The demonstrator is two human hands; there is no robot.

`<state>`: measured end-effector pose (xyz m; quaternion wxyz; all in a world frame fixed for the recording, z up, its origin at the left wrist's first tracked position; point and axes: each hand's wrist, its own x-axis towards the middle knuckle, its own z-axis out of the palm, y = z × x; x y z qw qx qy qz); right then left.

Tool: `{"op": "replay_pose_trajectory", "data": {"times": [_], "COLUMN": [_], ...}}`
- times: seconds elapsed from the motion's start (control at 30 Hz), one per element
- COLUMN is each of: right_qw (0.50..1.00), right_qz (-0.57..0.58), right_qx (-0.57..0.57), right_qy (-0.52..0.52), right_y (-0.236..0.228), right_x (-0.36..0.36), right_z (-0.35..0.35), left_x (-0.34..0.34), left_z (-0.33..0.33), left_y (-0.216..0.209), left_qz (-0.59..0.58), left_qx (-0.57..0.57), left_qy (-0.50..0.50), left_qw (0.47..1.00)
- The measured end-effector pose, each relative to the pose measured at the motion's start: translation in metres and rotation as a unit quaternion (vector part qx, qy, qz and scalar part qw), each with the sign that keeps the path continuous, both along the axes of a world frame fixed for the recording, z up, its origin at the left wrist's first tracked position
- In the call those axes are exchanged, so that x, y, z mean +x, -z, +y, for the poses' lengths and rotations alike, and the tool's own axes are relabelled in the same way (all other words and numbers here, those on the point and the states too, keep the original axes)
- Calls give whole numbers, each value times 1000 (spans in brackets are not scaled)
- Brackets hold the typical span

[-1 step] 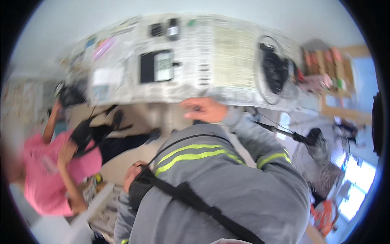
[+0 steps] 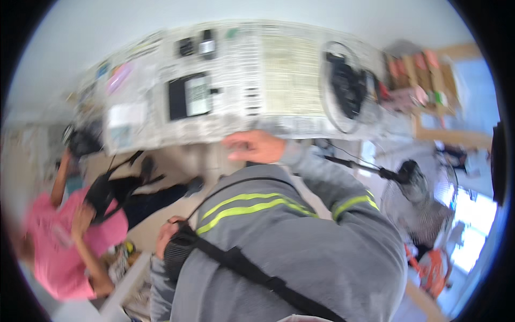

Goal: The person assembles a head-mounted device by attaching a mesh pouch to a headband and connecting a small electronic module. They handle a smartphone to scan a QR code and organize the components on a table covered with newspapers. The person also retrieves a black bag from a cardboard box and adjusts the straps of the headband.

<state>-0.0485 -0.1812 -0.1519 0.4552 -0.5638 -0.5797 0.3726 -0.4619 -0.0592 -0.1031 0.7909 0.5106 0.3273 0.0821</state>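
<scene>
My right hand (image 2: 255,146) hovers at the near edge of the newspaper-covered table (image 2: 225,124), thumb and fingers stretched leftward and apart. A small dark spot shows between them; I cannot make out anything held. My left hand (image 2: 167,236) is low at my left side, touching or just behind a black mesh-sided pouch (image 2: 179,249) on a black strap (image 2: 236,260) across my grey top. Its fingers are partly hidden. Beyond my right hand lies a black folder-like item with a pale screen or sheet (image 2: 198,96). Behind it stand a small dark bottle (image 2: 207,44) and a black block (image 2: 185,47).
A coil of black cable and a dark bundle (image 2: 346,86) lie at the table's right, near upright cardboard pieces (image 2: 413,75). A floor fan (image 2: 421,206) stands right. At left, a person in a pink shirt (image 2: 75,241) sits or leans with a black bag (image 2: 104,193).
The view has shifted slightly, so the table items sit a little farther left. My right hand keeps about the same place by the table edge; my left hand stays by the pouch.
</scene>
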Motion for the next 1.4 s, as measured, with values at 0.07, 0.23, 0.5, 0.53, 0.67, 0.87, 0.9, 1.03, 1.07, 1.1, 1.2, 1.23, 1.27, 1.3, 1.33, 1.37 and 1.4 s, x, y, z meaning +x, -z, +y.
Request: {"op": "replay_pose_trajectory", "data": {"times": [0.07,0.23,0.5,0.53,0.67,0.87,0.9,1.03,1.07,1.1,1.2,1.23,1.27,1.3,1.33,1.37,1.4], "right_qw": [998,932,707,730,775,895,878,808,805,800,794,786,778,771,775,779,783], "right_qz": [35,-19,-386,-365,-346,-228,-248,-364,-381,-398,-406,-402,-398,-390,-386,-383,-379], "right_qx": [-57,-34,-289,-285,-189,-168,-173,-247,-278,-308,-296,-310,-323,-340,-327,-313,-299], "right_qy": [4,360,517,502,494,343,370,393,360,327,342,353,363,371,379,385,392], "right_y": [-6,11,91,104,112,37,32,48,59,64,63,68,73,77,73,66,54], "right_x": [-11,106,202,210,211,146,148,164,164,163,167,172,180,182,180,183,182], "right_z": [-27,-74,-179,-174,-171,-93,-91,-116,-123,-124,-108,-114,-118,-122,-118,-115,-111], "left_x": [1,88,223,235,288,314,312,350,368,385,431,446,461,471,478,483,487], "left_z": [-8,80,125,131,132,193,207,285,312,339,401,410,420,424,423,425,428], "left_y": [-4,-21,-5,14,32,41,64,63,70,79,110,113,115,119,121,122,123], "left_qz": [54,135,114,108,56,74,32,113,137,162,113,106,100,94,109,82,55], "left_qx": [-7,58,180,193,184,304,323,470,493,516,638,642,644,643,662,661,661], "left_qy": [57,174,216,232,313,229,152,84,83,81,85,137,188,243,272,285,297], "left_qw": [997,974,953,947,930,922,933,872,855,838,757,747,735,720,690,689,687]}}
